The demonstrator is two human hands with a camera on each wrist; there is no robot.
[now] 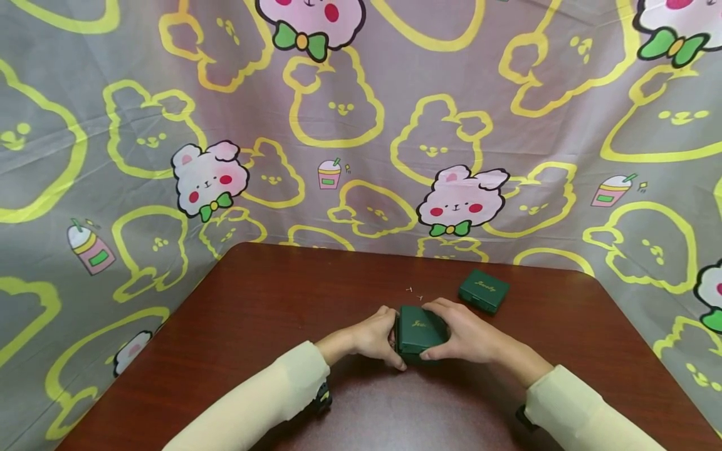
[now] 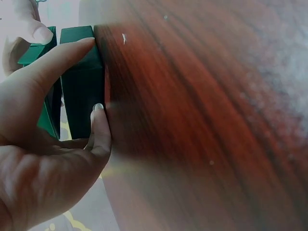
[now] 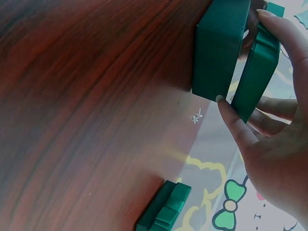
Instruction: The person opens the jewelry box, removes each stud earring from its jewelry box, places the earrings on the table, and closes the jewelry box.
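In my right hand (image 1: 470,332) is a flat green jewelry box (image 1: 417,335) with gold lettering on top, gripped between the thumb and fingers. The right wrist view shows its notched edge and a narrow gap between it and a thicker, plain green box (image 3: 216,53) on the table. My left hand (image 1: 369,338) grips that lower box, thumb on one side and a finger on the opposite side, seen best in the left wrist view. From the head view, the upper box covers most of the lower one.
Another green jewelry box (image 1: 484,291) with gold lettering lies farther back to the right on the dark red wooden table (image 1: 254,300). Small white bits (image 1: 420,297) lie behind the hands. A patterned curtain (image 1: 350,213) surrounds the table's back and sides.
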